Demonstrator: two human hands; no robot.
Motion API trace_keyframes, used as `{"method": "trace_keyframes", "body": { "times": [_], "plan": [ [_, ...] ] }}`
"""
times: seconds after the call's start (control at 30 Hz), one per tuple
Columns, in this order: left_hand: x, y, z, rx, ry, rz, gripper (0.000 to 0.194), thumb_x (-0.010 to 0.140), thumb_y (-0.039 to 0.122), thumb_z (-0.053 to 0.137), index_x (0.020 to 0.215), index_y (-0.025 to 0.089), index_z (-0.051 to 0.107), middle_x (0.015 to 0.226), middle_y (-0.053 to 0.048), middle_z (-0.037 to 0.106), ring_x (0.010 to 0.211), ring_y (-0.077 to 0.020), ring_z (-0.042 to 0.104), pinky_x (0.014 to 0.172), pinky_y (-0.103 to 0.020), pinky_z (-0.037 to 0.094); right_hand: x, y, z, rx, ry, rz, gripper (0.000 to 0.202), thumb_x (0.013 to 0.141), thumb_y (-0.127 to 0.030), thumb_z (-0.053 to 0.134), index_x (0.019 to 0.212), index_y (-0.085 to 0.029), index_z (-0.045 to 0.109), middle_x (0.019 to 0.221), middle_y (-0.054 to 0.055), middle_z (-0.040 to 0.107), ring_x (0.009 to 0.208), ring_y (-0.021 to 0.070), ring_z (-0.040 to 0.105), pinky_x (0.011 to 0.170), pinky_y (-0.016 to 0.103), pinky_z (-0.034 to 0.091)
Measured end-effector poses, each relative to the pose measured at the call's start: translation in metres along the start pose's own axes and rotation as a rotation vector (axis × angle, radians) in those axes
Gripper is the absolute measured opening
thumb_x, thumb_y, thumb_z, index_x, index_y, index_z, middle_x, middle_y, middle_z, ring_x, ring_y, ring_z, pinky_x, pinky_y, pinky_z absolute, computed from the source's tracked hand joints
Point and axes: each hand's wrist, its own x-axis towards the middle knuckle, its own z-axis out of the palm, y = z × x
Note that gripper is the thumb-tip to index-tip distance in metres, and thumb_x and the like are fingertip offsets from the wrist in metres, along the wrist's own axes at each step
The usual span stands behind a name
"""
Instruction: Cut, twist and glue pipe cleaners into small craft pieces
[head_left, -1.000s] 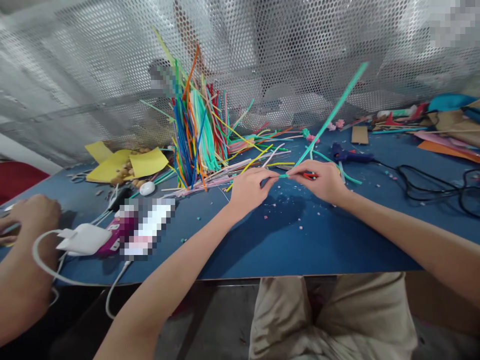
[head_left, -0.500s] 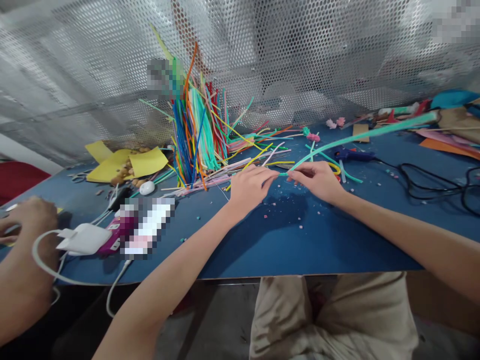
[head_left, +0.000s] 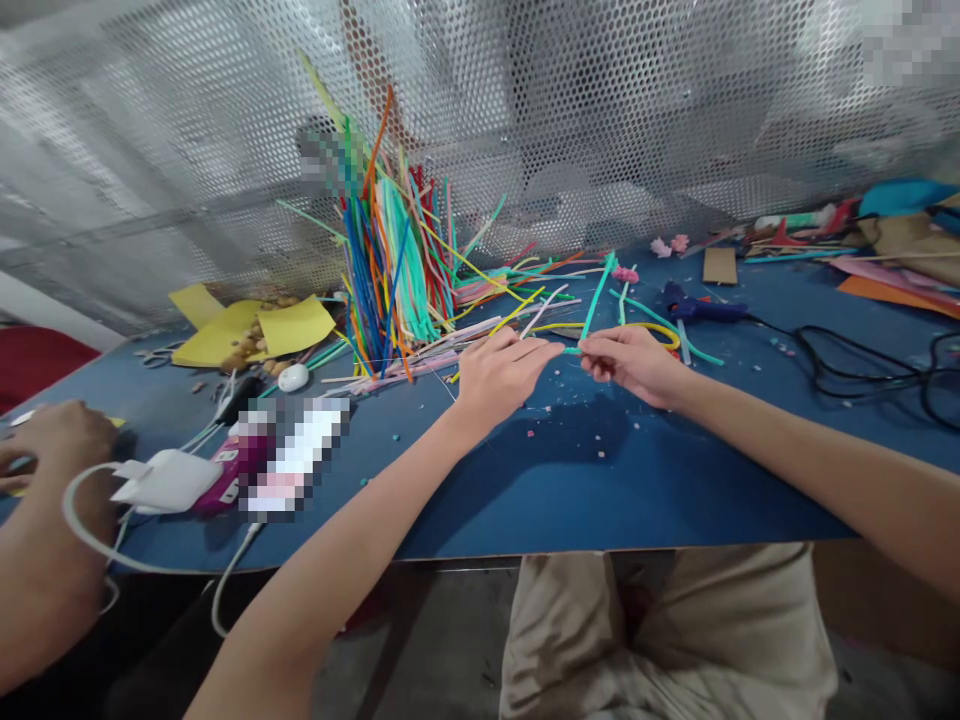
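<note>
A turquoise pipe cleaner (head_left: 598, 300) stretches between my two hands above the blue table. My left hand (head_left: 504, 375) pinches its short twisted end between thumb and fingers. My right hand (head_left: 630, 362) grips it just to the right, fingertips closed, and from there a long free piece rises up and slightly right. A small twisted stretch shows between the fingertips of both hands. Behind my left hand stands a large bunch of coloured pipe cleaners (head_left: 405, 270), with loose ones lying around its foot.
A blue glue gun (head_left: 709, 307) with a black cable lies at the right. At the left are yellow paper (head_left: 296, 325), a phone (head_left: 300, 455), a white charger (head_left: 171, 478) and another person's hand (head_left: 64, 440). A perforated metal sheet (head_left: 600, 120) stands behind the table (head_left: 525, 510).
The free piece of the turquoise pipe cleaner has swung from pointing far right to standing up away from me. My right hand's fingers have curled and turned slightly; my left hand barely moved.
</note>
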Motion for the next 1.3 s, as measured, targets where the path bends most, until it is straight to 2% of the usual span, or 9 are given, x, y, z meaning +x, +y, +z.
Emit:
{"method": "trace_keyframes", "body": {
  "times": [0.13, 0.4, 0.57, 0.77, 0.93, 1.03, 1.1, 1.23, 1.3],
  "plan": [
    [-0.001, -0.001, 0.0, 0.01, 0.002, -0.001, 0.027, 0.1, 0.027, 0.055, 0.117, 0.036, 0.074, 0.108, 0.004, 0.078, 0.082, -0.0139, 0.064, 0.077, -0.03, 0.045, 0.0, -0.002, 0.001, 0.083, -0.005, 0.056, 0.025, 0.07, -0.036, 0.085, 0.069, -0.017, 0.069, 0.068, 0.001, 0.065, 0.057, 0.0073, 0.051, 0.052, 0.023, 0.04],
    [-0.001, -0.001, -0.006, 0.011, 0.012, 0.043, 0.031, 0.1, 0.024, 0.055, 0.12, 0.04, 0.072, 0.11, 0.007, 0.078, 0.085, -0.0148, 0.063, 0.075, -0.03, 0.044, 0.002, -0.001, -0.008, 0.005, -0.093, 0.064, 0.03, 0.068, -0.04, 0.086, 0.068, -0.016, 0.068, 0.063, 0.001, 0.065, 0.054, 0.0081, 0.053, 0.05, 0.022, 0.041],
    [0.001, -0.002, -0.01, -0.058, -0.095, 0.016, 0.029, 0.101, 0.028, 0.054, 0.12, 0.039, 0.072, 0.111, 0.002, 0.077, 0.092, -0.0185, 0.063, 0.081, -0.036, 0.043, 0.001, -0.003, -0.01, -0.068, -0.111, 0.075, 0.029, 0.067, -0.039, 0.085, 0.068, -0.015, 0.069, 0.063, 0.002, 0.066, 0.052, 0.0085, 0.053, 0.048, 0.022, 0.04],
    [0.003, -0.006, -0.008, -0.077, -0.127, 0.055, 0.029, 0.102, 0.027, 0.053, 0.122, 0.039, 0.069, 0.113, 0.003, 0.076, 0.1, -0.0173, 0.063, 0.091, -0.035, 0.042, 0.003, -0.002, -0.011, -0.223, -0.094, -0.041, 0.026, 0.069, -0.039, 0.085, 0.073, -0.016, 0.073, 0.066, 0.001, 0.068, 0.053, 0.0076, 0.05, 0.049, 0.022, 0.038],
    [0.006, 0.0, -0.01, -0.082, -0.043, 0.073, 0.027, 0.099, 0.029, 0.06, 0.122, 0.036, 0.07, 0.125, 0.0, 0.073, 0.119, -0.0212, 0.06, 0.104, -0.041, 0.038, 0.006, -0.001, -0.014, -0.359, 0.081, -0.239, 0.029, 0.074, -0.045, 0.081, 0.081, -0.018, 0.076, 0.07, 0.002, 0.071, 0.056, 0.0103, 0.054, 0.054, 0.025, 0.043],
    [0.008, 0.007, -0.01, -0.149, -0.042, 0.08, 0.018, 0.096, 0.034, 0.063, 0.11, 0.034, 0.075, 0.114, 0.0, 0.076, 0.11, -0.0215, 0.063, 0.099, -0.04, 0.041, 0.005, -0.002, -0.013, -0.425, 0.171, -0.366, 0.032, 0.077, -0.049, 0.078, 0.084, -0.019, 0.076, 0.074, 0.003, 0.073, 0.06, 0.014, 0.059, 0.058, 0.028, 0.048],
    [0.01, 0.012, -0.008, -0.247, -0.08, 0.005, 0.018, 0.097, 0.038, 0.062, 0.102, 0.03, 0.077, 0.103, 0.0, 0.078, 0.098, -0.0197, 0.066, 0.093, -0.037, 0.044, 0.002, -0.002, -0.011, -0.458, 0.21, -0.449, 0.032, 0.082, -0.051, 0.073, 0.087, -0.02, 0.075, 0.077, 0.004, 0.073, 0.065, 0.017, 0.064, 0.062, 0.031, 0.051],
    [0.014, 0.015, -0.006, -0.603, -0.17, -0.351, 0.037, 0.101, 0.049, 0.05, 0.099, 0.022, 0.076, 0.088, -0.003, 0.077, 0.077, -0.0157, 0.066, 0.074, -0.03, 0.049, -0.006, 0.001, -0.006, -0.635, 0.247, -0.675, 0.024, 0.09, -0.047, 0.066, 0.09, -0.025, 0.076, 0.09, 0.005, 0.076, 0.08, 0.0215, 0.069, 0.077, 0.037, 0.055],
    [0.015, 0.014, -0.005, -0.829, -0.248, -0.503, 0.053, 0.102, 0.057, 0.041, 0.088, 0.019, 0.074, 0.076, -0.004, 0.073, 0.069, -0.015, 0.063, 0.063, -0.027, 0.047, -0.009, 0.003, -0.007, -0.763, 0.225, -0.792, 0.019, 0.091, -0.042, 0.066, 0.093, -0.027, 0.077, 0.093, 0.004, 0.077, 0.084, 0.0217, 0.069, 0.082, 0.038, 0.054]
  ]
}}
